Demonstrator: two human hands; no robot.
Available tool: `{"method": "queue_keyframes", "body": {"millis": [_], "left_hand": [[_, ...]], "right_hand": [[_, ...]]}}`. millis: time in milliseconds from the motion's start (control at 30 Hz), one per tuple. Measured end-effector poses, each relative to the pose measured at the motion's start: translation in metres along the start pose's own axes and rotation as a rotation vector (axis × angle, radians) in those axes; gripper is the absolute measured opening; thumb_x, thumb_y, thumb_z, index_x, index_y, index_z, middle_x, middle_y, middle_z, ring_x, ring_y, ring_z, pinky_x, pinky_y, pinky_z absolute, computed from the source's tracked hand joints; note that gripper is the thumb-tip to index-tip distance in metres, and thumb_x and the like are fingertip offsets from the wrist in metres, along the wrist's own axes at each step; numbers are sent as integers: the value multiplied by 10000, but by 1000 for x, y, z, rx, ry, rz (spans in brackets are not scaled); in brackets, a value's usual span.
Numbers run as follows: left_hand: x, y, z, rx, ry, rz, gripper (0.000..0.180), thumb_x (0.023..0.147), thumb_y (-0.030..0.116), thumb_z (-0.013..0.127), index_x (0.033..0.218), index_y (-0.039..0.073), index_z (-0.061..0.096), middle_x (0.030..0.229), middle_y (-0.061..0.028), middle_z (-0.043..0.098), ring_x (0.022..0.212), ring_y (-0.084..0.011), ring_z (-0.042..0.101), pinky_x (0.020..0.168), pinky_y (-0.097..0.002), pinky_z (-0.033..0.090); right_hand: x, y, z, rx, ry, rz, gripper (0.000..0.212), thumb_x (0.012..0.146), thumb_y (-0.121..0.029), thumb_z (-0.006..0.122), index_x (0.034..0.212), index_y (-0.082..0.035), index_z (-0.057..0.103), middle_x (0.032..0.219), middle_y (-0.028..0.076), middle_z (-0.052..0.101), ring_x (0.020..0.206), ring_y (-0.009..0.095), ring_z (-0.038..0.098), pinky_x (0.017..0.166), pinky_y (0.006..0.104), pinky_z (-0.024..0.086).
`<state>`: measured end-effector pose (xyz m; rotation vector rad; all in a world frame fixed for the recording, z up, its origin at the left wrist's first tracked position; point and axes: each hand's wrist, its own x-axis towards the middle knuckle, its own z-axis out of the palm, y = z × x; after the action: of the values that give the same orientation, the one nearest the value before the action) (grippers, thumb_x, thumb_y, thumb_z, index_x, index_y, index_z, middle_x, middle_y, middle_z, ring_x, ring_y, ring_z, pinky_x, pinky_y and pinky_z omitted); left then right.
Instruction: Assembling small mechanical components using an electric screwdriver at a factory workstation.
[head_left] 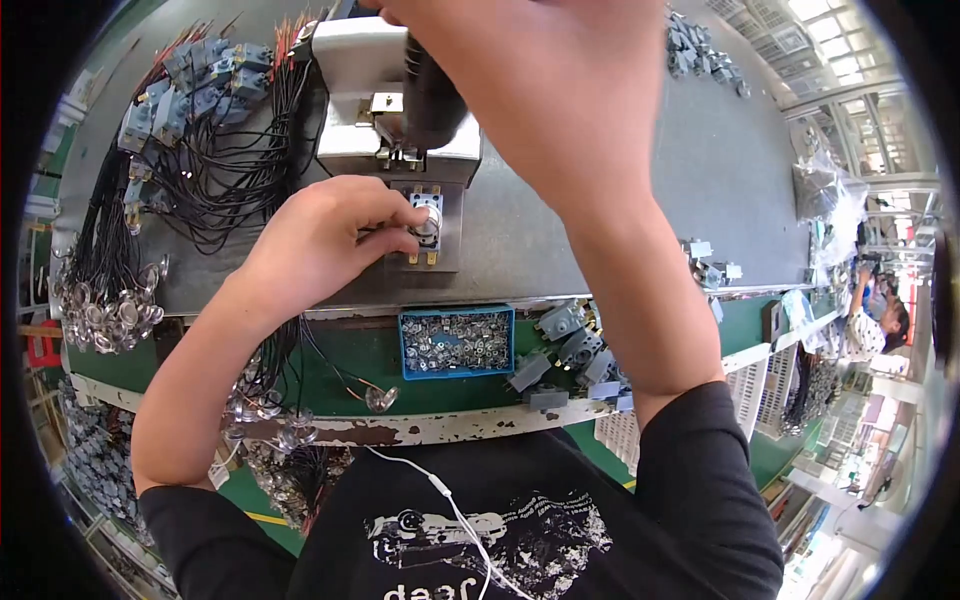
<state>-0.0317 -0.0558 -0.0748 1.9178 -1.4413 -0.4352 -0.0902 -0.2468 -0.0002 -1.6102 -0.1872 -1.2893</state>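
A small blue-grey switch block [428,212] with brass terminals sits on the metal plate of a bench fixture. My left hand [345,222] reaches in from its left side, thumb and index finger closed on a round silvery part on the block. Above it, a black cylindrical tool [432,105] points down in front of the fixture. My right hand [540,70] is at the top of the view by the tool's upper end and appears to grip it. Most of its fingers are cut off by the frame's edge.
A silver metal housing [368,50] stands behind the block. Wired grey switches [205,90] are heaped at left, silvery discs [110,315] below them. A blue tray [457,375] of small metal parts lies in front, loose grey switches [580,350] beside it. Another person [875,325] is far right.
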Motion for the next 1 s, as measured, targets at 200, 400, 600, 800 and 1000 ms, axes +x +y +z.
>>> {"method": "queue_keyframes", "body": {"millis": [200,400,600,800,1000], "left_hand": [[-3,5,0,64,2,-45,181,901,216,753,1044,108,726,894,-54,701,913,-268,684,782,-404,556],[-4,8,-1,101,-17,-54,178,920,250,728,1034,115,713,908,-51,694,958,-276,679,802,-413,555],[-8,5,0,86,-28,-61,176,923,248,715,1038,115,707,921,-57,697,975,-289,679,818,-432,554],[-6,7,-1,135,-41,-56,168,918,237,717,1036,119,708,906,-59,695,977,-294,679,810,-439,554],[-10,2,5,95,35,4,173,912,257,731,1029,129,719,883,-53,691,936,-288,679,794,-430,555]], "right_hand": [[4,-29,-7,150,5,91,428,930,26,694,1305,23,487,1003,115,702,857,159,697,754,281,568],[9,-23,46,277,20,165,411,885,48,738,1232,19,520,956,71,698,828,125,679,740,254,548],[-7,-22,59,75,2,222,593,874,47,775,1332,-16,403,1063,95,674,907,136,668,782,234,543],[22,-25,58,166,-215,370,718,859,58,778,1423,-18,341,1206,135,640,1010,163,665,815,286,581],[-1,0,46,-87,-199,55,349,929,-47,745,1237,10,590,1000,121,690,819,169,675,714,305,545]]}}
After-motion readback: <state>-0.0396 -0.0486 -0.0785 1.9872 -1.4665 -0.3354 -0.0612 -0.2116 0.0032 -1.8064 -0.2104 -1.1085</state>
